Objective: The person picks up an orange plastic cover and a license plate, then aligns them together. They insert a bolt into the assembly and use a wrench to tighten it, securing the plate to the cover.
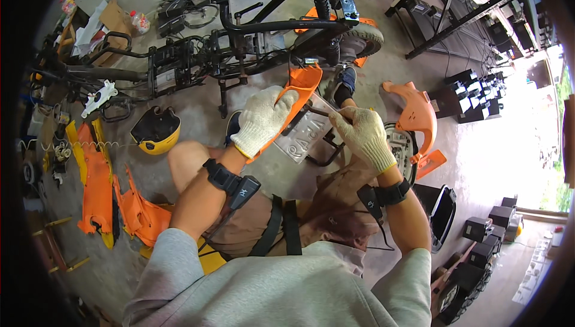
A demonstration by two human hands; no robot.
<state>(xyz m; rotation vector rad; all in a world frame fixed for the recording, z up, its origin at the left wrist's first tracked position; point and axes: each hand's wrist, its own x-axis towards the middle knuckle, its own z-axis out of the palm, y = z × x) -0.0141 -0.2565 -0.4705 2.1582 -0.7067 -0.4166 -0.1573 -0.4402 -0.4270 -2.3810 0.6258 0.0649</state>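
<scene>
Both my hands wear off-white knitted gloves. My left hand (265, 118) is closed around a long orange plastic panel (305, 79), which stands tilted in front of me. My right hand (364, 135) is closed on a dark rod-like tool (318, 110); its tip reaches toward the panel's right side, and the fist hides the rest. Just below the tool, between my hands, is a pale embossed plate (303, 139) with a black bracket (326, 158) at its edge. Whether the plate is joined to the panel I cannot tell.
A black scooter frame (263, 26) with a rear wheel (362, 40) lies ahead. Left are a yellow helmet (157, 132) and orange panels (96, 189). Right are a curved orange panel (419, 111), a tool case (400, 145), black boxes (473, 96) and a metal rack (443, 21).
</scene>
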